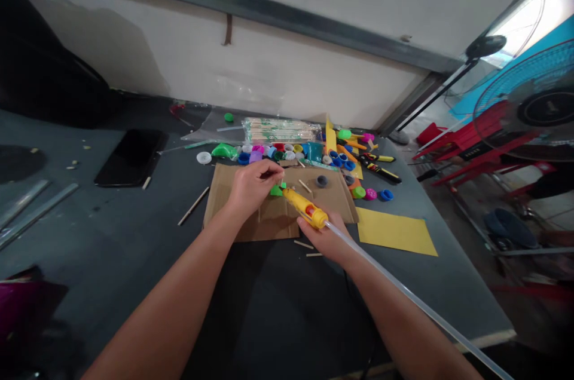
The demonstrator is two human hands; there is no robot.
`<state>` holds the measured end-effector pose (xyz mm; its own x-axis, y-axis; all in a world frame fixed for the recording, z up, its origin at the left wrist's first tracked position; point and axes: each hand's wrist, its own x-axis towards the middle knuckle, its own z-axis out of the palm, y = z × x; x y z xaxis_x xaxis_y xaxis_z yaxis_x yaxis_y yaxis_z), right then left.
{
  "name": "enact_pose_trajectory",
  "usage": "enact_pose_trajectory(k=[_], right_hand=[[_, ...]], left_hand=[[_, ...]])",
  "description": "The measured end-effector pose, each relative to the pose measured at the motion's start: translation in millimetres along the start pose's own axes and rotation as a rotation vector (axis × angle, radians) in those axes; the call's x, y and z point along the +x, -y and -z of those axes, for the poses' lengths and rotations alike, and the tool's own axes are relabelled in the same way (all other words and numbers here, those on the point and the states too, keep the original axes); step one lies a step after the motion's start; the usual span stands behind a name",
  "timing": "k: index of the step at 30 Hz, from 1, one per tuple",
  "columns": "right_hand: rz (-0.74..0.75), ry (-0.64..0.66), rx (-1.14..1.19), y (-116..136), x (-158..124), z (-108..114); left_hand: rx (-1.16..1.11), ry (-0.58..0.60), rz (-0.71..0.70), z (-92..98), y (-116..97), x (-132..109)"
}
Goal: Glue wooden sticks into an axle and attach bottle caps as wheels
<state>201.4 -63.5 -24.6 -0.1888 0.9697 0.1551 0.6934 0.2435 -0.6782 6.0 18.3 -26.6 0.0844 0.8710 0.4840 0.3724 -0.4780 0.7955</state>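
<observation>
My right hand [326, 239] is closed around a yellow glue gun [305, 207] with a long clear glue stick [403, 293] trailing back over my arm. The gun's nozzle points at a small green piece [277, 190] on a sheet of brown cardboard [273, 215]. My left hand [253, 186] is closed in a pinch on a thin wooden stick [274, 175] just above that green piece. Loose wooden sticks lie on and beside the cardboard.
Several coloured bottle caps [291, 153] and a bag of wooden sticks [280, 129] lie behind the cardboard. A yellow paper sheet [394, 232] sits to the right, utility knives [379, 168] beyond it. A black phone [131, 156] lies left. A standing fan [533, 99] is right.
</observation>
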Motion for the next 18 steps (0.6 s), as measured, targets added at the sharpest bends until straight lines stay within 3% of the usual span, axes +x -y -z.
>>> enact_pose_trajectory(k=[7,11,15,18], right_hand=[[0.002,0.007,0.01,4,6,0],[-0.152,0.054,0.096,-4,7,8],[-0.347,0.252,0.488,-10,11,19],[-0.411,0.278,0.809,-12,18,27]], left_hand=[[-0.02,0.0,0.018,0.4,-1,0],[-0.01,0.003,0.028,0.4,-2,0],[0.003,-0.012,0.025,0.5,-3,0],[0.008,-0.017,0.013,0.3,-3,0]])
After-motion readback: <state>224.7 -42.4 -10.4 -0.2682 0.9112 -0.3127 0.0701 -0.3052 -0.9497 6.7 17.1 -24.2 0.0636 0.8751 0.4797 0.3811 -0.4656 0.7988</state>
